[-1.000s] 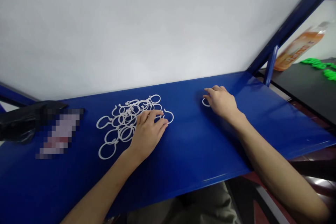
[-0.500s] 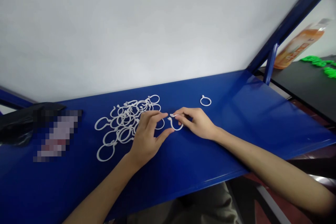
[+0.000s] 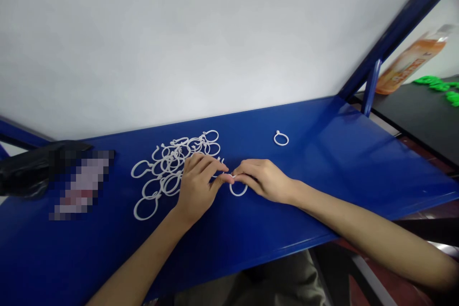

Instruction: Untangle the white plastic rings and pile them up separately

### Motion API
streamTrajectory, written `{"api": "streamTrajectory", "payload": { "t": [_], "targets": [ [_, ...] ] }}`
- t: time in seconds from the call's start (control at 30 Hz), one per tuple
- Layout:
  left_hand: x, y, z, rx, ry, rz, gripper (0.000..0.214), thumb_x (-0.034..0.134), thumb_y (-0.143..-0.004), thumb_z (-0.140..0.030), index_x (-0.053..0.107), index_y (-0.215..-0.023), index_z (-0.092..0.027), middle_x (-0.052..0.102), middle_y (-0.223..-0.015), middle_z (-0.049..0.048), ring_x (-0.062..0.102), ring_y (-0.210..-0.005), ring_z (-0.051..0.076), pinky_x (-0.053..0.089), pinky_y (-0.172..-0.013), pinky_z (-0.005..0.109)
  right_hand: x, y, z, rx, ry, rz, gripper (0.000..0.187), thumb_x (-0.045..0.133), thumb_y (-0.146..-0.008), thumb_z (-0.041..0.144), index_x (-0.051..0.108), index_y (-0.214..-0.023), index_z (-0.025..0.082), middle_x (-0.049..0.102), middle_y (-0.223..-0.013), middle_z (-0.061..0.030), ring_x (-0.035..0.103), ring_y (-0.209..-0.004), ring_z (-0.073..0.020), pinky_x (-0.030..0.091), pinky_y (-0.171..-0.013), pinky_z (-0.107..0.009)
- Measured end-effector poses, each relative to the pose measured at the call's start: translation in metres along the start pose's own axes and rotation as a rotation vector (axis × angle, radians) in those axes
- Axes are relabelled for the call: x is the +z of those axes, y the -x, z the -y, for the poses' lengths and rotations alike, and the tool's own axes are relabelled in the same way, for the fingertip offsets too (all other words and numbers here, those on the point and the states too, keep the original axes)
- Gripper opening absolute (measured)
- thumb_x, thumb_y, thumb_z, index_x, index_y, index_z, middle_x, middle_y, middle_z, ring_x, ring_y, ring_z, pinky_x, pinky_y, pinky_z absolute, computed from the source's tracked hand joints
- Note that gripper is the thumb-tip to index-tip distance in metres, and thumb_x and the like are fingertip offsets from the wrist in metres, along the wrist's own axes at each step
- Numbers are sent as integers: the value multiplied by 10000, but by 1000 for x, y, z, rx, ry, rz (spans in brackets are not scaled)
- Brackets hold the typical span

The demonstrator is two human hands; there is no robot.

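A white plastic curtain ring [image 3: 238, 195] hangs between my two hands, its loop pointing toward me. My left hand [image 3: 201, 179] pinches its upper left part between thumb and fingertips. From the other side, my right hand [image 3: 267, 179] is closed on the ring's upper right part. The fingertips nearly meet there and hide the ring's ends. Left of and behind my left hand lies a loose pile of similar white rings [image 3: 174, 160], several of them with their ends apart. A single ring [image 3: 281, 139] with its ends together lies apart, beyond my right hand.
The rings lie on a blue tabletop [image 3: 308, 210] against a pale wall [image 3: 215, 33]. A black plastic bag [image 3: 28, 172] and a blurred-out packet [image 3: 82, 184] are at the left. On a dark surface at the right stand an orange drink bottle [image 3: 412, 64] and green pieces [image 3: 435, 82].
My left thumb and fingers have come together on the ring, which was held only by my right hand's pinch. The ring has moved slightly toward me and its gap is now between the fingertips.
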State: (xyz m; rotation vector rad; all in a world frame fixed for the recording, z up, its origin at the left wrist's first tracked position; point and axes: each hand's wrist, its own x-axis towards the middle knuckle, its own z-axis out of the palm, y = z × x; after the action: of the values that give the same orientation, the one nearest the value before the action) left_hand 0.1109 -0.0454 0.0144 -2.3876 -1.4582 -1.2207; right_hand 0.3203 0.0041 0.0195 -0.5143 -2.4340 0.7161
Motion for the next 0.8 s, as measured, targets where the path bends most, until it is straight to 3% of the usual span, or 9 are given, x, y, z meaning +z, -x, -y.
{"api": "streamTrajectory", "payload": {
  "t": [0.2,0.33,0.5,0.63,0.8],
  "targets": [
    [-1,4,-4,50,-50,16,208,608,-957,-298,665,-770,-226,717,-776,-5,584,-841,195,409,-840,376,2,2,2,-108,127,40,287,396,-1066,267,640,-1014,126,661,-852,-67,599,-766,-158,493,-713,-271],
    [0,2,7,46,-108,70,199,622,-943,-374,680,-844,-212,721,-819,17,594,-876,213,439,-864,387,-2,-3,-4,-69,199,53,285,405,-1062,263,658,-1070,132,664,-909,-77,607,-819,-166,490,-728,-273],
    [0,1,19,-37,-289,254,391,611,-920,-499,686,-1142,-186,692,-1090,95,574,-1081,290,463,-963,464,-28,-4,-31,222,434,-35,323,428,-1004,114,670,-1192,215,644,-1088,-77,620,-845,-164,478,-709,-269],
    [0,5,22,-111,-366,355,548,582,-922,-524,593,-1345,-176,627,-1307,128,501,-1258,340,418,-1066,538,-57,3,-58,568,657,-168,287,451,-1020,257,682,-1181,207,609,-1169,-110,629,-824,-195,471,-661,-293],
    [3,8,24,-138,-379,413,571,525,-946,-529,556,-1393,-175,652,-1293,117,482,-1287,346,372,-1113,563,-76,8,-74,806,688,-236,220,535,-985,295,654,-1147,207,638,-1119,-94,656,-846,-211,477,-702,-304]
  ]
}}
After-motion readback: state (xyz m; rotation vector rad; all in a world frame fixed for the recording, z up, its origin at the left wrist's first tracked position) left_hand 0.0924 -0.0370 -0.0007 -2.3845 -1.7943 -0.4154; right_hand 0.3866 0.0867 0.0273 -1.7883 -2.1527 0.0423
